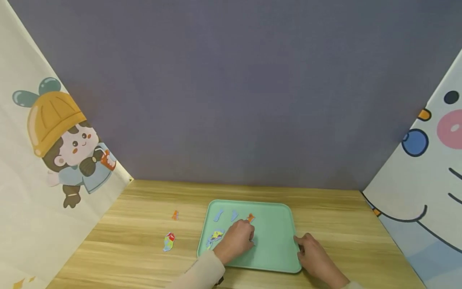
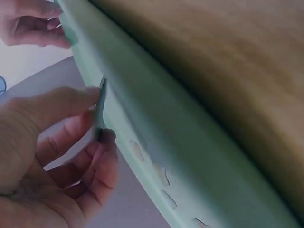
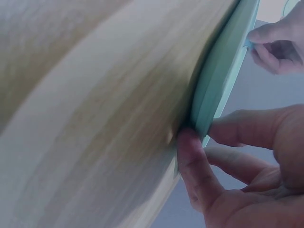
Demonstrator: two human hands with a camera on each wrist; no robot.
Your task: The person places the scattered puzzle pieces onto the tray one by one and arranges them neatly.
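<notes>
A thin, flat puzzle piece [image 2: 101, 109] is pinched between the thumb and fingers of my left hand [image 1: 236, 239], over the middle of the light green tray [image 1: 272, 237]. In the head view that hand mostly covers the piece. My right hand [image 1: 317, 255] grips the tray's right rim, thumb on top and fingertips at the underside, as the right wrist view shows. Inside the tray, two pale blue pieces, one a slim piece [image 1: 218, 215] and one a pointed piece [image 1: 234, 215], lie along the far side beside an orange piece [image 1: 250, 217]. A colourful joined cluster [image 1: 216, 235] sits at the left.
Left of the tray on the wooden table [image 1: 137, 224] lie a small orange piece [image 1: 175, 215] and a larger red, green and blue piece [image 1: 169, 241]. A grey panel [image 1: 231, 100] rises behind the table, with cartoon-printed sheets at both sides.
</notes>
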